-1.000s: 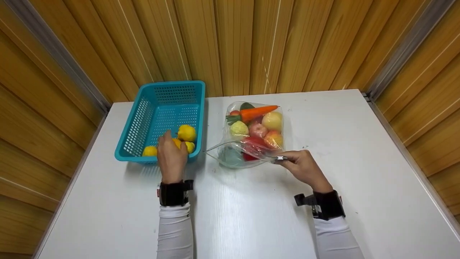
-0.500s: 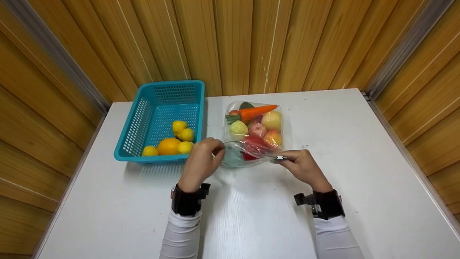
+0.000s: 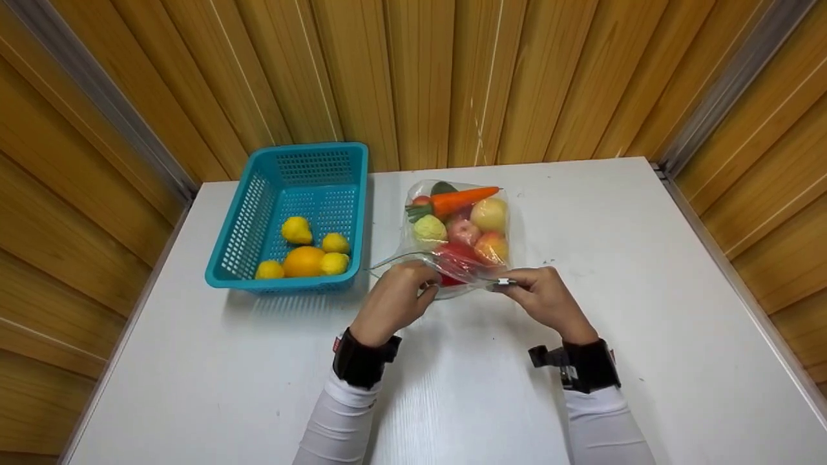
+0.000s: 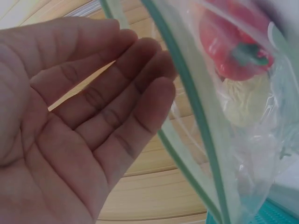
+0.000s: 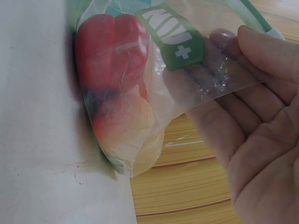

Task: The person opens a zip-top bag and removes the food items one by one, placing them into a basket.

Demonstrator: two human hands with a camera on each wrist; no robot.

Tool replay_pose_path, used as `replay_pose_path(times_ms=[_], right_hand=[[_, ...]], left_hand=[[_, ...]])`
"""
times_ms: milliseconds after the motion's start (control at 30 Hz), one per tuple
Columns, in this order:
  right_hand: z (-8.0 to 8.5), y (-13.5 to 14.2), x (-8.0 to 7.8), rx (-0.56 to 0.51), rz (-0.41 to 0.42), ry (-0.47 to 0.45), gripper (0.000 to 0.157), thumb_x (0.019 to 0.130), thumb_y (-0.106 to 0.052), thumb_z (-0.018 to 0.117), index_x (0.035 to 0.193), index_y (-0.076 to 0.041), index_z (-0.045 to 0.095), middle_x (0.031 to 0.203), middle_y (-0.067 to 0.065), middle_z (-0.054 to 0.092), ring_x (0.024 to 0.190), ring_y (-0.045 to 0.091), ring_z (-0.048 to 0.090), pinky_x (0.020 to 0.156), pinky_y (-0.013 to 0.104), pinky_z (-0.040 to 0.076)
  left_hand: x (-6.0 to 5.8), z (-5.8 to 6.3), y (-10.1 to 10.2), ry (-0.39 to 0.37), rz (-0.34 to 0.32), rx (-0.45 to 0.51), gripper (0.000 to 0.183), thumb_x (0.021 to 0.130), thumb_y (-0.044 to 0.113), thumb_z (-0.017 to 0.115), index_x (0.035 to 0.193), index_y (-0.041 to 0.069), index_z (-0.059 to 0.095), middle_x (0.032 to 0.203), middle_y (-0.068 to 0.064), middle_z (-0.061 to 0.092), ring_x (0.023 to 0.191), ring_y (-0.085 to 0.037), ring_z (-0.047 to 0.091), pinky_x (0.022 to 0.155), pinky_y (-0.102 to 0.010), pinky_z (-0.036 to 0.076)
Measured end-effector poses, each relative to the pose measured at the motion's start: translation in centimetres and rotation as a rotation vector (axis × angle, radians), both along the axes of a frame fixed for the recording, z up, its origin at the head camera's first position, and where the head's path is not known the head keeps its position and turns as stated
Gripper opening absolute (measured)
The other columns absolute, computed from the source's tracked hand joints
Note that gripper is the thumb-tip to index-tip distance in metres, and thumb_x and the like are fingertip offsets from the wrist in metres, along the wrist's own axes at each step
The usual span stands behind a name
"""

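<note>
A clear zip bag (image 3: 413, 248) lies on the white table, its mouth toward me. Through the plastic show a carrot (image 3: 466, 199), a red bell pepper (image 3: 457, 258), a pale green crinkled vegetable (image 3: 429, 230) and several round fruits. My left hand (image 3: 399, 290) is at the bag's mouth with loosely bent fingers. Its palm holds nothing in the left wrist view, where the fingertips are right by the green zip strip (image 4: 187, 88). My right hand (image 3: 546, 300) pinches the bag's right corner beside the white slider (image 3: 504, 281), thumb on one side, fingers behind the film.
A teal plastic basket (image 3: 223, 252) stands left of the bag. In its near part are an orange fruit (image 3: 303, 261) and several yellow lemon-like fruits (image 3: 296, 230). Wood-patterned panels (image 3: 420, 84) rise behind the table and along both sides.
My left hand has moved right from the basket to the bag's mouth. One yellow fruit has rolled left inside the basket. My right hand has kept its hold on the bag's corner.
</note>
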State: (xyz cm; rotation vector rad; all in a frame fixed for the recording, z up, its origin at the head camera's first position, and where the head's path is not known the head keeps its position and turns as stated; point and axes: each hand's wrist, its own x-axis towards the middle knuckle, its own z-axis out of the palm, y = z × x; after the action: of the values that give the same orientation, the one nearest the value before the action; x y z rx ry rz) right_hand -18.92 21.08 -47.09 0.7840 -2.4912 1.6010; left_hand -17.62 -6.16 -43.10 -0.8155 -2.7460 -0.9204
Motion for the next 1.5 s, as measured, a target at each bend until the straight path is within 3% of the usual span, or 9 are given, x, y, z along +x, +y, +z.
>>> replay_pose_path(times_ms=[233, 400, 600, 900, 1133, 1500], right_hand=[[0.0, 0.0, 0.0, -0.023, 0.009, 0.005, 0.015, 0.089, 0.009, 0.072, 0.103, 0.008, 0.078, 0.097, 0.022, 0.077, 0.09, -0.001, 0.07, 0.072, 0.012, 0.054], [0.1, -0.1, 0.0, -0.023, 0.004, 0.013, 0.014, 0.089, 0.01, 0.072, 0.102, 0.009, 0.078, 0.097, 0.023, 0.076, 0.09, -0.002, 0.069, 0.074, 0.012, 0.054], [0.2, -0.2, 0.0, -0.023, 0.005, 0.018, 0.015, 0.088, 0.009, 0.073, 0.102, 0.009, 0.078, 0.098, 0.023, 0.076, 0.092, -0.001, 0.069, 0.075, 0.012, 0.054], [0.2, -0.1, 0.1, 0.001, -0.008, 0.021, 0.014, 0.088, 0.009, 0.073, 0.101, 0.007, 0.079, 0.097, 0.021, 0.077, 0.089, -0.002, 0.068, 0.073, 0.011, 0.053], [0.4, -0.1, 0.2, -0.006, -0.011, 0.026, 0.015, 0.088, 0.009, 0.074, 0.101, 0.007, 0.079, 0.097, 0.022, 0.077, 0.084, -0.002, 0.065, 0.067, 0.012, 0.049], [0.2, 0.1, 0.1, 0.012, -0.025, 0.037, 0.015, 0.088, 0.008, 0.074, 0.102, 0.007, 0.079, 0.099, 0.021, 0.077, 0.088, 0.0, 0.068, 0.07, 0.012, 0.052]], left_hand=[[-0.5, -1.1, 0.7, 0.02, -0.023, -0.042, 0.015, 0.089, -0.003, 0.069, 0.09, 0.008, 0.079, 0.085, -0.001, 0.072, 0.078, -0.016, 0.063, 0.073, -0.031, 0.055], [-0.9, -1.9, 1.0, 0.03, -0.041, -0.061, 0.015, 0.088, -0.005, 0.067, 0.084, 0.007, 0.076, 0.078, 0.001, 0.063, 0.073, -0.015, 0.057, 0.066, -0.028, 0.047], [-1.2, -2.5, 1.3, 0.018, -0.025, -0.074, 0.015, 0.087, -0.005, 0.067, 0.085, 0.007, 0.076, 0.078, 0.002, 0.061, 0.073, -0.015, 0.056, 0.064, -0.028, 0.044], [-1.6, -3.2, 1.4, 0.048, -0.021, -0.07, 0.015, 0.089, -0.002, 0.07, 0.1, 0.004, 0.077, 0.102, -0.008, 0.074, 0.093, -0.022, 0.069, 0.082, -0.037, 0.058], [-2.2, -4.1, 1.5, 0.09, -0.016, -0.053, 0.03, 0.089, -0.003, 0.069, 0.117, 0.005, 0.075, 0.117, -0.007, 0.071, 0.106, -0.023, 0.068, 0.096, -0.037, 0.056], [-3.0, -4.8, 1.7, 0.096, 0.025, -0.031, 0.047, 0.086, -0.005, 0.067, 0.132, 0.009, 0.069, 0.122, -0.009, 0.069, 0.113, -0.025, 0.066, 0.101, -0.039, 0.054]])
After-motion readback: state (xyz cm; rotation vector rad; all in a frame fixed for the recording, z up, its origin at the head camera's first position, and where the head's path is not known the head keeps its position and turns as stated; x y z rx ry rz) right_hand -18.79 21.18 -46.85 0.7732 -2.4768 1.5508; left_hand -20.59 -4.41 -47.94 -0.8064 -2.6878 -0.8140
